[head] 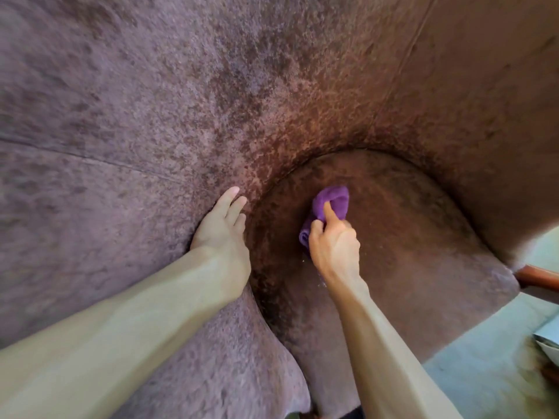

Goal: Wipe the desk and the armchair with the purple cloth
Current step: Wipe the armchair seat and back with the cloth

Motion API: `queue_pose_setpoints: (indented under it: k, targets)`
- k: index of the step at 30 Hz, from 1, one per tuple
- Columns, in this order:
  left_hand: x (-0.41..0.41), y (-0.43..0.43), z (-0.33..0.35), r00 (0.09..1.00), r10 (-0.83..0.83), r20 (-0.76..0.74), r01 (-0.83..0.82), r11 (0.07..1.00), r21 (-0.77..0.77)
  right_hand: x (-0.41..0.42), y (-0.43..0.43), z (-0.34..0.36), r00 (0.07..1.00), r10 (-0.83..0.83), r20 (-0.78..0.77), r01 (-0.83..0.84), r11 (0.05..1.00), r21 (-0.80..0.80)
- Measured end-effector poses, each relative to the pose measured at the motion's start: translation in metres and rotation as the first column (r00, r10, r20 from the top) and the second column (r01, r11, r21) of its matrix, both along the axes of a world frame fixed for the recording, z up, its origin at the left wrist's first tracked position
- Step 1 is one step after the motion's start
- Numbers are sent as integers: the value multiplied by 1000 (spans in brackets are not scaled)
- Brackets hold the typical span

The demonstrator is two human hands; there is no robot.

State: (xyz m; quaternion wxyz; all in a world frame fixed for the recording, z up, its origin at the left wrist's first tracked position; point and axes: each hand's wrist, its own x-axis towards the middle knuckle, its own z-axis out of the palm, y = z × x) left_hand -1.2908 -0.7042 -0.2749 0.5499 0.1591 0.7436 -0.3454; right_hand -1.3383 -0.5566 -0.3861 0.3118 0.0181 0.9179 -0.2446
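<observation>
A brown velvet armchair (211,101) fills almost the whole view, its curved back and side wrapping around the darker seat cushion (408,237). My right hand (334,246) presses a bunched purple cloth (334,201) onto the seat near its back left edge, index finger stretched over the cloth. My left hand (225,228) lies flat with fingers extended against the inner side of the chair, just left of the seat, holding nothing. The desk is not in view.
A reddish wooden chair leg or rail (538,276) sticks out at the right edge. Pale grey-green floor (484,373) shows at the lower right, with a white object (549,343) partly visible at the frame's edge.
</observation>
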Motion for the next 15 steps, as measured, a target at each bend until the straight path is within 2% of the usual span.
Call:
queue_pose_setpoints:
  k: [3,6,8,10,12,13,15]
  targets:
    - [0,3,-12,998,56,-3,-56,998,10,1,-32,-11,996,58,69,-59,998,10]
    - [-2,1,-22,999,32,22,-32,999,21,-5,-47,-16,975,136,175,-139,990,5]
    - [-2,0,-24,999,42,30,-43,998,47,-4,-45,-19,992,95,82,-96,995,3]
    - [-1,1,-26,997,73,30,-74,996,54,7,-44,-16,991,133,-8,-132,990,52]
    - [0,1,-27,997,68,34,-70,996,56,23,-48,-14,954,293,58,-297,953,57]
    - [0,1,-28,998,60,35,-63,996,61,26,-50,-14,941,324,96,-329,943,43]
    - [1,-1,-28,997,69,25,-71,995,73,24,-56,-13,955,283,92,-286,958,18]
